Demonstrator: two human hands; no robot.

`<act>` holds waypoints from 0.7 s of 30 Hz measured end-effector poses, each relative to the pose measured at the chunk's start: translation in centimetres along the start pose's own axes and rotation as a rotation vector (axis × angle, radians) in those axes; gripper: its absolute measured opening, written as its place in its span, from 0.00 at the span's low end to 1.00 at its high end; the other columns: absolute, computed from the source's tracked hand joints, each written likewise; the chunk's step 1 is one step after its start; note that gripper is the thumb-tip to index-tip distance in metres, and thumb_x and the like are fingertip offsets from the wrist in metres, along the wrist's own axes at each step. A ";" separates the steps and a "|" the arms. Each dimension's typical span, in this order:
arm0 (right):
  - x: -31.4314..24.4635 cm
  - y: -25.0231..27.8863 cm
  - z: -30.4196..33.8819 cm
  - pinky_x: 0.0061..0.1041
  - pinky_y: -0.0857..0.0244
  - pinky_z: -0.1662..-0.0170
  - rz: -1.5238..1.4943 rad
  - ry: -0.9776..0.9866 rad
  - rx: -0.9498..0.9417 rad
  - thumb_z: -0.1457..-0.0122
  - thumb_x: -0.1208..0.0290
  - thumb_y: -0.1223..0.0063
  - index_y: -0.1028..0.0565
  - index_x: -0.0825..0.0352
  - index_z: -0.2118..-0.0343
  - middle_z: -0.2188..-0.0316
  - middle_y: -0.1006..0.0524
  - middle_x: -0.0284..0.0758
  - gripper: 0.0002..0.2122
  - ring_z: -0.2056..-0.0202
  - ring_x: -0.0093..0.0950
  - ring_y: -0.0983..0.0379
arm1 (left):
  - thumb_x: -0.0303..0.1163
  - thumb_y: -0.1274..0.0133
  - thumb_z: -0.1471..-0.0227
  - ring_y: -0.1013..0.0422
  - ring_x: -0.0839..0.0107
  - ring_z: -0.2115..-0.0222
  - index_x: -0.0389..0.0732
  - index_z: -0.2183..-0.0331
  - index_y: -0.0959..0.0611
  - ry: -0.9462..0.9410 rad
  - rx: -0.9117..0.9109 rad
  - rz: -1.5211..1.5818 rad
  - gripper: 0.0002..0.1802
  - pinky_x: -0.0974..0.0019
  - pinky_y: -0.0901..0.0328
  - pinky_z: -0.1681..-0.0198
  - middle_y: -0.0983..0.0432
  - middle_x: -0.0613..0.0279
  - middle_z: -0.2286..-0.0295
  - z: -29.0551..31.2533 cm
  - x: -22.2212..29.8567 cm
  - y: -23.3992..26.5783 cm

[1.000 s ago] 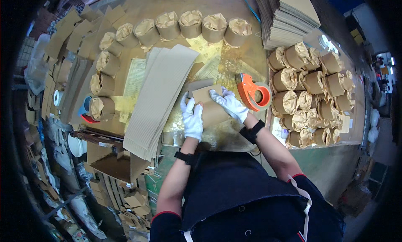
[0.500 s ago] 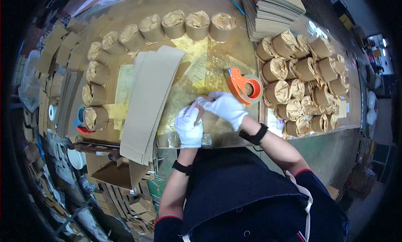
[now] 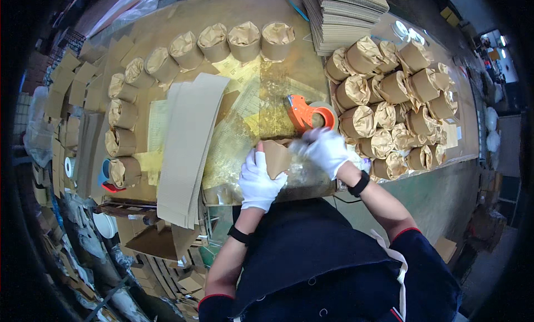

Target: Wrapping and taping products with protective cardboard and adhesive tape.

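Observation:
In my gloved left hand (image 3: 259, 182) is a curled brown cardboard sleeve (image 3: 276, 158), gripped at its left side near the table's front edge. Its far side is partly hidden. My gloved right hand (image 3: 327, 151) is just right of the sleeve and right below the orange tape dispenser (image 3: 303, 112); its fingers are smeared by motion, and whether they touch the dispenser or hold tape I cannot tell. Left of my hands lies a stack of long corrugated cardboard strips (image 3: 192, 138), overhanging the front edge.
Paper-stuffed cardboard cylinders (image 3: 245, 42) stand in a curved row along the table's left and far sides. Many similar cylinders (image 3: 356, 123) are piled on the right. A tall stack of cardboard sheets (image 3: 345, 18) is at the far right. An open carton (image 3: 153, 241) sits below the table.
My right hand has parted from my left and moved right, beneath the tape dispenser. The cardboard sleeve shows more clearly in my left hand. The whole view has shifted slightly.

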State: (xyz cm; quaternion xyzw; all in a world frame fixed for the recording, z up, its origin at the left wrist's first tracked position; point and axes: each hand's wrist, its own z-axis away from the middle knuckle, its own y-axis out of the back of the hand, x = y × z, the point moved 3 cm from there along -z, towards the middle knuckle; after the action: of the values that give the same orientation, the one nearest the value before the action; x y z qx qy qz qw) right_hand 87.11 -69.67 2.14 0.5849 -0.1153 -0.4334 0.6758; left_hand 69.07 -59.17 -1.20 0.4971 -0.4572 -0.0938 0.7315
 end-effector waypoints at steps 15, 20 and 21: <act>5.6 1.9 6.7 0.20 0.32 0.63 -0.679 -0.180 -0.472 0.42 0.50 0.41 0.20 0.72 0.60 0.69 0.19 0.32 0.24 0.69 0.19 0.26 | 0.50 0.34 0.70 0.33 0.45 0.50 0.49 0.36 0.41 0.012 -0.128 -0.037 0.59 0.48 0.32 0.51 0.43 0.44 0.41 -0.7 -0.3 1.2; -0.6 -0.8 3.1 0.28 0.34 0.72 -0.708 -0.041 -0.426 0.44 0.43 0.43 0.19 0.71 0.66 0.83 0.26 0.35 0.28 0.78 0.21 0.31 | 0.50 0.33 0.68 0.30 0.45 0.51 0.52 0.36 0.39 -0.200 -0.029 -0.161 0.57 0.51 0.31 0.50 0.41 0.44 0.40 -2.4 -2.3 2.9; -1.2 -1.0 2.6 0.29 0.34 0.72 -0.737 -0.017 -0.385 0.44 0.42 0.44 0.20 0.71 0.67 0.83 0.26 0.35 0.28 0.78 0.22 0.31 | 0.51 0.33 0.68 0.29 0.46 0.51 0.52 0.36 0.39 -0.157 -0.052 -0.162 0.57 0.52 0.30 0.50 0.39 0.45 0.41 -2.4 -2.9 2.6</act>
State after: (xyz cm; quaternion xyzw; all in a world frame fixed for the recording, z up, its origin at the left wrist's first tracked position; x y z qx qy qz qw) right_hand 84.24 -70.58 2.46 0.4463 0.1796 -0.6647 0.5717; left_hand 68.46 -54.66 -0.97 0.5043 -0.4690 -0.2030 0.6960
